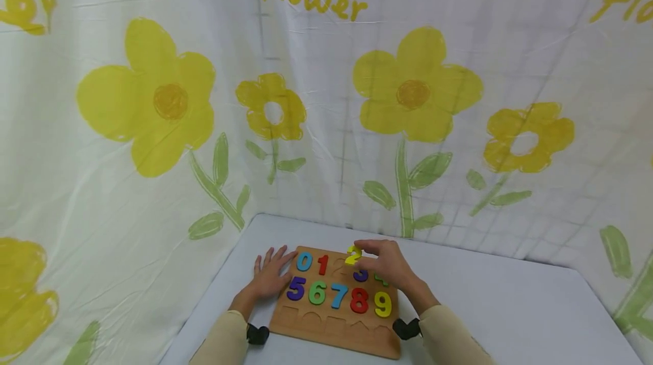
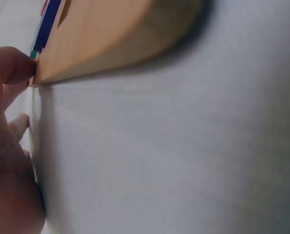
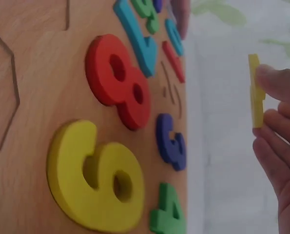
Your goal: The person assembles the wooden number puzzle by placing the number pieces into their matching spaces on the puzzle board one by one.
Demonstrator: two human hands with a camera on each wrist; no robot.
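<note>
A wooden number puzzle board (image 1: 331,340) lies on the white table. My right hand (image 1: 390,263) pinches the yellow number 2 piece (image 1: 352,255) between thumb and fingers, above the board's far edge. In the right wrist view the yellow piece (image 3: 255,92) is seen edge-on, raised off the board. Its outlined recess (image 1: 339,266) shows between the red 1 (image 1: 322,264) and the purple 3 (image 1: 360,275). My left hand (image 1: 269,280) rests at the board's left side, fingers spread on the table, its thumb (image 2: 18,66) against the board's edge.
Other coloured numbers sit in the board, among them the blue 0 (image 1: 304,261), red 8 (image 1: 359,300) and yellow 9 (image 1: 382,304). Shape recesses (image 1: 311,321) run along the near side. Behind the table (image 1: 490,308) hangs a flower-printed curtain (image 1: 316,183).
</note>
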